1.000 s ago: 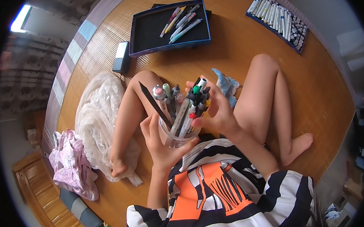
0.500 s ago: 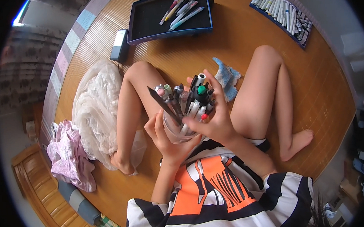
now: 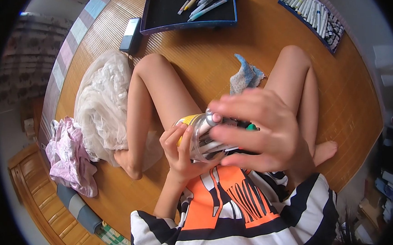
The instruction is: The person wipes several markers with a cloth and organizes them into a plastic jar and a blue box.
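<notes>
A: Entries on the mat (image 3: 340, 98), from its left edge?

B: Pink cloth (image 3: 69, 154), one, crumpled, at the left edge. White sheer cloth (image 3: 101, 102), one, bunched, touching it. Black-and-silver device (image 3: 130, 35), one, farther up, toward the far edge.

A: Next?

B: Dark blue tray (image 3: 164, 15), one, toward the far edge; several pens (image 3: 209, 8) lie slantwise in its right half.

A: The left hand (image 3: 180, 155)?

B: Gripping a clear jar (image 3: 200, 145) with a yellow patch — held above the wearer's lap, tilted, mouth toward the right. Contents: pens and the like, among them a silver-and-pink pen top (image 3: 213, 117) at the mouth.

A: Right hand (image 3: 263, 129)?

B: At the jar's mouth, fingers spread and blurred; whether it grasps any pen cannot be told. A green cap (image 3: 251, 127) shows between the fingers.

A: Remainder?

B: Blue-and-grey cloth (image 3: 244, 77), one, crumpled, between the knees. Box of markers (image 3: 314, 16), one — packed in rows, along the right edge, toward its far end.
</notes>
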### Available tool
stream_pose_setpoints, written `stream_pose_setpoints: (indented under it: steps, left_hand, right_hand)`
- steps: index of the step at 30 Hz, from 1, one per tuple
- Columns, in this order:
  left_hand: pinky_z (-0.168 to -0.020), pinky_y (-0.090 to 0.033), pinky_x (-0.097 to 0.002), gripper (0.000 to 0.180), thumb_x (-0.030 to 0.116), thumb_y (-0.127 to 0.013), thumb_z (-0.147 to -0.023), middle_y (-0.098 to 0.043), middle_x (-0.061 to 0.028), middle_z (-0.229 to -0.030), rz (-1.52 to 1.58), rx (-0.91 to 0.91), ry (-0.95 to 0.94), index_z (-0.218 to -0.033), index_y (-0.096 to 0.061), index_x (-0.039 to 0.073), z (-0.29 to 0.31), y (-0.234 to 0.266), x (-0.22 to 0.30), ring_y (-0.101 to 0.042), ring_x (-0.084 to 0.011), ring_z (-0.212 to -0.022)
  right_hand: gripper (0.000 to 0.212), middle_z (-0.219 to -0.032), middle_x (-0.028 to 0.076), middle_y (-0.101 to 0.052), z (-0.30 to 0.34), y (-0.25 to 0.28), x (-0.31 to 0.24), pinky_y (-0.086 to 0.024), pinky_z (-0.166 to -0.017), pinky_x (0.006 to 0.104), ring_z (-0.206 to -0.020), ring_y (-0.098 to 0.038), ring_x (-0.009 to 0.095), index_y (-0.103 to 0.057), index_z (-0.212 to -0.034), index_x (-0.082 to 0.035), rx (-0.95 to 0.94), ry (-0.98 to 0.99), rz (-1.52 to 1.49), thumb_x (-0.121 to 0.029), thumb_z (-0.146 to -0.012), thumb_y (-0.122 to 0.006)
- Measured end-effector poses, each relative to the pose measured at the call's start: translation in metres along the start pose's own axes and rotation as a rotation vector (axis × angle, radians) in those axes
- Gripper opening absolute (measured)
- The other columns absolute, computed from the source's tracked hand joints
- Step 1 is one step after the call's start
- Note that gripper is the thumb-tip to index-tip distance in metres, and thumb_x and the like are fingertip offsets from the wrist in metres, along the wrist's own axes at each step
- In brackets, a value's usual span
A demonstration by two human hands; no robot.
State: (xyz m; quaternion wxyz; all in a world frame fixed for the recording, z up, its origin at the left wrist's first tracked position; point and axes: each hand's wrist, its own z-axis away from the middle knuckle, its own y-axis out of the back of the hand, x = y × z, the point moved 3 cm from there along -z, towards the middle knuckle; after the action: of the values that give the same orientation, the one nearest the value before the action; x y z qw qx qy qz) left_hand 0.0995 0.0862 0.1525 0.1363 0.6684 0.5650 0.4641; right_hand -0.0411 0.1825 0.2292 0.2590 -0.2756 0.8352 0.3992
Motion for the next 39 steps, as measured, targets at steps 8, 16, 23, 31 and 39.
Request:
stream_pose_setpoints:
  steps: [8,16,23,31,39]
  left_hand:
    - [-0.066,-0.039,-0.0365,0.068,0.034,-0.072,-0.045,-0.04,-0.0123,-0.091,-0.02,0.04,-0.079,-0.098,-0.042,0.003,0.005,-0.002,0.006,-0.043,-0.0273,-0.082]
    - [-0.065,-0.039,-0.0359,0.073,0.035,-0.073,-0.043,-0.04,-0.0125,-0.091,0.046,0.078,-0.029,-0.1,-0.041,0.002,0.007,-0.003,0.005,-0.044,-0.0271,-0.08]
    - [-0.065,-0.039,-0.0364,0.071,0.035,-0.072,-0.046,-0.039,-0.0125,-0.091,0.039,0.093,-0.028,-0.1,-0.041,0.002,0.01,0.001,0.002,-0.044,-0.0278,-0.08]
    - [-0.067,-0.039,-0.0369,0.068,0.035,-0.072,-0.046,-0.039,-0.012,-0.092,0.011,0.105,-0.039,-0.098,-0.042,0.003,0.008,0.003,0.0,-0.044,-0.0278,-0.082]
    - [-0.065,-0.037,-0.0353,0.067,0.038,-0.07,-0.048,-0.042,-0.0104,-0.09,0.076,0.145,-0.043,-0.098,-0.043,0.003,0.01,0.002,0.001,-0.045,-0.0252,-0.081]
  right_hand:
    - [0.023,-0.081,0.009,-0.051,0.008,-0.003,0.004,-0.043,-0.06,0.0296,-0.079,-0.051,0.025,-0.057,-0.073,-0.004,-0.097,-0.046,0.166,-0.009,-0.051,-0.059]
    - [0.023,-0.078,0.007,-0.048,0.01,-0.014,-0.001,-0.041,-0.066,0.0318,-0.081,-0.05,0.025,-0.058,-0.077,-0.006,-0.093,0.028,-0.04,-0.006,-0.055,-0.06]
    - [0.026,-0.084,0.01,-0.049,0.005,-0.017,-0.004,-0.042,-0.068,0.0335,-0.078,-0.05,0.025,-0.056,-0.084,-0.006,-0.103,0.085,-0.047,-0.007,-0.058,-0.058]
    - [0.024,-0.085,0.011,-0.051,-0.008,-0.013,0.004,-0.043,-0.065,0.03,-0.077,-0.05,0.025,-0.055,-0.082,-0.002,-0.279,0.097,-0.052,-0.004,-0.058,-0.054]
    - [0.029,-0.084,0.019,-0.051,-0.005,-0.003,-0.017,-0.046,-0.051,0.0259,-0.068,-0.052,0.025,-0.054,-0.085,-0.01,-0.22,0.3,-0.054,-0.002,-0.057,-0.058]
